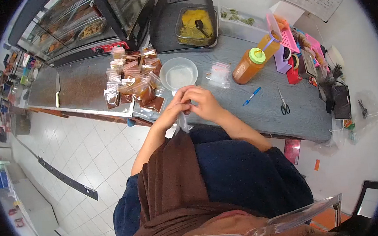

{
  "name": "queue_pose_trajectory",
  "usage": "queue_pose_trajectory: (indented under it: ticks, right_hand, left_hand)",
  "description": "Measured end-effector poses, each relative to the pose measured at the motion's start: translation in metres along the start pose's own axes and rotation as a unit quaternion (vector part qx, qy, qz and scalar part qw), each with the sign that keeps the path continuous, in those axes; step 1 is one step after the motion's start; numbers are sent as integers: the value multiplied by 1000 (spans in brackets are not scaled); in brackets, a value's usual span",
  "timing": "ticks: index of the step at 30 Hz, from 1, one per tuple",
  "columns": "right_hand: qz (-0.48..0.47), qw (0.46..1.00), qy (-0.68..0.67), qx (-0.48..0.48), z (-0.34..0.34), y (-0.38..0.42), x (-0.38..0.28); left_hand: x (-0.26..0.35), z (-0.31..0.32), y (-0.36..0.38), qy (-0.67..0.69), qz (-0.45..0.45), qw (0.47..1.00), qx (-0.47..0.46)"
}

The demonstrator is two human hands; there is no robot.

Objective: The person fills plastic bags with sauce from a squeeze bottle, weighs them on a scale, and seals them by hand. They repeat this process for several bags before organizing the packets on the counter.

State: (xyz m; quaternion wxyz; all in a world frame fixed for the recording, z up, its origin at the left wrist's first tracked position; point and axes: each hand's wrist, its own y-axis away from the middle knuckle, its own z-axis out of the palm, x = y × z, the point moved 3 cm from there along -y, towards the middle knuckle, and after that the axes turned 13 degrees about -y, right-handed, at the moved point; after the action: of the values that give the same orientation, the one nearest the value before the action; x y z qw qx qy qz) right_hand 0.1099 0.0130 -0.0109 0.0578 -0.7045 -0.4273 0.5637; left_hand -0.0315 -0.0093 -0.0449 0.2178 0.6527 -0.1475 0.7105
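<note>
My left hand (172, 113) and my right hand (202, 103) meet at the table's front edge, fingers pinched together. Between them is a clear plastic bag (182, 123), its loose end hanging below my left hand. Just beyond my fingers stands a round translucent bowl (179, 73). Left of it is a pile of small clear packets (136, 80) filled with brown-red sauce. On the right lie flat, clear zip bags (219, 74) and a squeeze bottle (248, 66) of orange-brown sauce with a green lid. My fingers partly hide the bag's upper end.
Farther right are a blue pen (252, 96) and scissors (283, 102). A glass food warmer (86, 26) stands at the back left, beside a glass dish of yellow food (195, 26). A knife (57, 90) rests on the left counter. Pink baskets (286, 34) stand at the back right.
</note>
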Motion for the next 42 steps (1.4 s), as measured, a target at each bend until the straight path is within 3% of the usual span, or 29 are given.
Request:
queue_pose_trajectory:
  ticks: [3,7,8,9,11,12,15,19,23,25,28,34,37,41,42]
  right_hand:
    - [6,999,15,29,-12,8,-2]
    - [16,993,62,97,-32,13,-5]
    - [30,990,80,114,-39,14,-7]
    - [62,988,56,127,-47,13,-7]
    - [126,980,6,152,-58,12,-6]
    - [138,979,-7,148,-59,13,-5]
    - [173,975,-48,135,-57,18,-1]
    - [219,960,-124,121,-53,28,9]
    - [249,929,-248,113,-50,38,19]
    - [222,952,-190,96,-53,36,13]
    - [181,973,-123,70,-59,33,6]
    - [207,969,-119,60,-60,34,3]
    - [202,977,-31,64,-59,31,-4]
    - [211,965,104,112,-62,33,1]
    - [147,974,133,112,-62,34,-2]
  left_hand:
    - [9,6,-8,2,8,1000,-18]
    - [10,9,-21,-98,72,989,83]
    - [16,8,-20,-260,139,937,189]
    - [29,12,-18,-332,195,878,284]
    - [51,23,-10,-453,296,706,456]
    - [59,27,-9,-485,322,682,442]
    - [60,40,-21,-532,279,751,274]
    - [46,39,-30,-475,241,812,237]
    - [50,36,-27,-494,205,810,237]
    - [53,38,-27,-513,201,801,234]
    - [52,44,-26,-463,190,843,197]
    - [49,44,-26,-507,185,808,237]
    - [56,59,-24,-653,194,685,257]
    - [57,49,-25,-640,152,683,318]
    - [53,51,-26,-637,142,686,322]
